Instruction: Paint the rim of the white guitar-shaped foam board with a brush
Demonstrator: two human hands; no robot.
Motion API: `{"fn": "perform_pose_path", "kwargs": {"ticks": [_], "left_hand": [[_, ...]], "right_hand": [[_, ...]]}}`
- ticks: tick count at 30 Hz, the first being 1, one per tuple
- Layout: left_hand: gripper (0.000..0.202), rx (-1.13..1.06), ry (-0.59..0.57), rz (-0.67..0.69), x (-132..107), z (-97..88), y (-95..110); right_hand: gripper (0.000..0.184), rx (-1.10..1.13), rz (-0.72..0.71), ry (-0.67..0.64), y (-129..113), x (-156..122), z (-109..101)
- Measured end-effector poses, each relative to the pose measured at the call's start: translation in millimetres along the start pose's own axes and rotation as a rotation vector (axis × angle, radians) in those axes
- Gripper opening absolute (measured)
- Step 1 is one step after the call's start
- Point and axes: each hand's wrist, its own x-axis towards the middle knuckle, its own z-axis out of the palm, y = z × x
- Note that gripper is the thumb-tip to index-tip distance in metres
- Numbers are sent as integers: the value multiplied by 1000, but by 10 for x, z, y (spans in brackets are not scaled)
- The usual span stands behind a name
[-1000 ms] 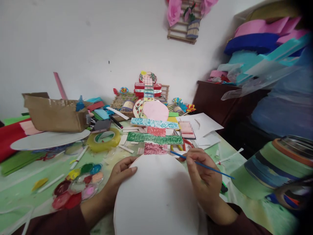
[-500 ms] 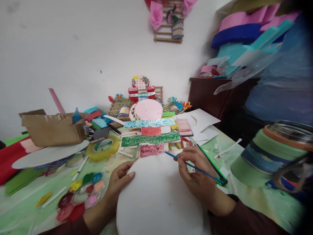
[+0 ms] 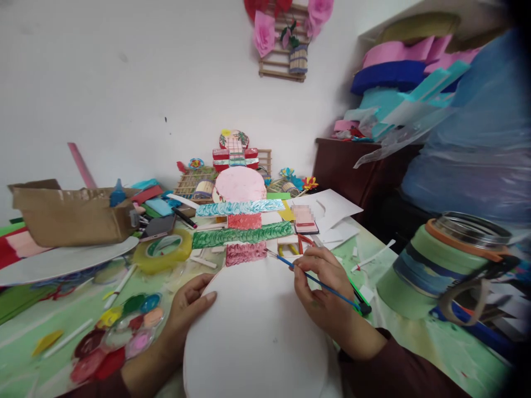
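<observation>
In the head view, my left hand point(image 3: 188, 309) grips the left edge of a large white rounded board point(image 3: 257, 337), thumb on top. My right hand point(image 3: 326, 296) holds a thin blue paintbrush point(image 3: 309, 275) in a pen-like pinch. The bristles are at the right edge of a dark-pink painted patch point(image 3: 245, 254) on the neck above the board. Beyond the patch lie a green-painted crossbar point(image 3: 243, 235), a red section point(image 3: 244, 221), a light-blue crossbar point(image 3: 239, 208) and a pale pink oval point(image 3: 240, 184), in line with the board.
Left of my left hand sits a clear palette point(image 3: 122, 335) with several paint colours. A tape roll point(image 3: 162, 251) and a cardboard box point(image 3: 77, 215) stand farther left. On the right are a green flask point(image 3: 435, 271), a red-handled tool point(image 3: 306, 241) and white paper point(image 3: 332, 207).
My view has swung slightly right, so most things appear farther left. The brush tip has moved from on the dark-pink patch to its right edge. Both hands keep their hold.
</observation>
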Motion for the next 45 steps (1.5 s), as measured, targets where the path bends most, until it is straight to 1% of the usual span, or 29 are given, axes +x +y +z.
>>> {"fn": "perform_pose_path", "kwargs": {"ticks": [5,8,17,20,22,26,29,34,37,40,45], "left_hand": [[47,-19,-29,26,7,-10,-22],[43,-17,-31,50,6,-13,-29],[49,-18,-42,41,61,-65,-80],[48,-23,-37,43,61,-50,-79],[47,-21,-39,47,39,-19,-63],[46,-4,-43,27,-20,52,-35],[48,18,-54,16,-34,63,-44],[48,61,-130,14,-9,18,-82],[48,62,-139,26,1,2,-96],[50,61,-155,9,2,-2,-99],[48,53,-122,14,-6,-2,-84]], "right_hand": [[25,3,-8,-20,5,10,12],[24,3,-1,-9,5,4,16],[22,14,61,30,25,19,18],[21,52,96,64,6,7,-7],[23,92,93,70,-16,-9,-13],[27,148,26,-34,-73,-39,1],[27,162,-20,-101,-103,-46,17],[26,138,-40,-103,-94,-34,52],[26,118,-37,-96,-82,-29,73],[26,123,-31,-104,-79,-45,86],[25,135,70,-88,-66,-75,88]]}}
